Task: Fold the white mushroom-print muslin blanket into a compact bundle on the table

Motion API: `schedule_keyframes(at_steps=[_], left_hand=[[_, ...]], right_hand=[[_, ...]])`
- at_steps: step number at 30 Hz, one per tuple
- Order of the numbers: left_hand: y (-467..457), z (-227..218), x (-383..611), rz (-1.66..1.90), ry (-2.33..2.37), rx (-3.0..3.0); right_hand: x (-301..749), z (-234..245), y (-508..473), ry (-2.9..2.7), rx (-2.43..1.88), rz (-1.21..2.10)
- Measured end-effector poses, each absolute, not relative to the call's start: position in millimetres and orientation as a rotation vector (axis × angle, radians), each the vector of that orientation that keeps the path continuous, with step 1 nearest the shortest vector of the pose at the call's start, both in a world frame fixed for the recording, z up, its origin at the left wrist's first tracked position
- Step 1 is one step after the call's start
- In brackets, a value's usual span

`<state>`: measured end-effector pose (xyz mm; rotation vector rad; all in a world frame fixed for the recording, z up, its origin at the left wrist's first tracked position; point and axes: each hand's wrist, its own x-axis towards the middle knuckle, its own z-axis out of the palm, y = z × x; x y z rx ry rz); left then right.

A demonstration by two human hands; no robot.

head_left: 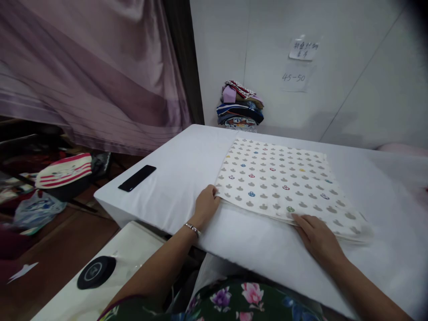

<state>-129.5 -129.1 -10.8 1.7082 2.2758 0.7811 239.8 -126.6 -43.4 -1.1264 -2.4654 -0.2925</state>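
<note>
A white cloth (264,178) with rows of grey shapes and a few coloured ones lies folded in layers on the white-covered table (180,160). My left hand (207,201) has its fingers closed on the cloth's near left corner. Farther right along the near edge, my right hand (319,236) grips the cloth, fingertips on its top face and the thumb side hidden. The cloth's right near corner looks blurred.
A black phone (137,178) lies at the table's left end. Folded fabrics (240,107) are stacked by the wall. Below left, a round black object (96,272) sits on a pale surface. A purple curtain (133,76) hangs at left.
</note>
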Motion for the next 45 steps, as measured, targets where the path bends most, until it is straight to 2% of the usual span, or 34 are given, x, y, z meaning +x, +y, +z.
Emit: schedule_keyframes(at_steps=[6,9,13,15,22,26,30,36,45], left_hand=[[-127,-2,-132,0.977,2.106,1.711],[-134,7,-142,0.828,2.049,1.902],[-141,13,-154,0.408,2.004,1.99],[-141,14,-156,0.309,1.997,1.981],[-150,10,-155,0.343,1.998,2.077],[-155,7,-151,0.318,1.975,2.391],[-151,5,-140,0.376,1.763,2.639],[-135,0,-111,0.359,1.46,2.795],[-121,0,-98,0.361,1.252,2.676]], right_hand=[[236,-43,-126,-2.481,-1.092,-0.294],[237,-43,-124,-2.54,-1.056,-0.204],[234,-37,-120,-2.591,-1.046,-0.143],[232,-34,-120,-2.603,-1.061,-0.137],[230,-36,-124,-2.585,-1.083,-0.162],[226,-37,-124,-2.567,-1.104,-0.239],[216,-35,-123,-2.577,-1.108,-0.265],[199,-31,-124,-2.605,-1.122,-0.112],[193,-13,-117,-2.556,-1.074,0.214]])
